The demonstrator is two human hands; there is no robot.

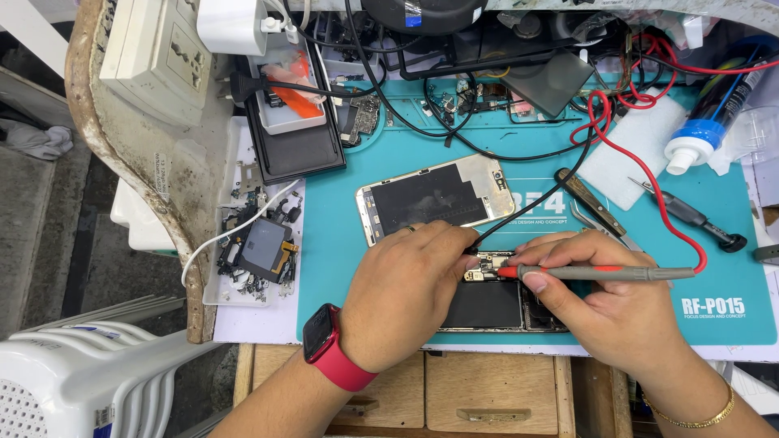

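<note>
This is a small electronics repair workshop. A teal repair mat point(357, 268) covers the worn surface point(154, 174), strewn with an opened phone point(495, 304), a detached screen panel point(434, 197), red and black probe leads point(649, 191), tweezers point(592, 207), a parts tray point(243, 243) of loose components and a wall socket block point(158, 53).

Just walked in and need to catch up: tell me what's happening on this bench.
A person is probing an opened phone on a teal mat. The right hand holds a grey probe with a red tip, its point on the small board at the phone's top. The left hand, a red watch at its wrist, holds a black lead at the same spot. A removed phone screen lies face down just behind; tweezers lie to the right.
</note>
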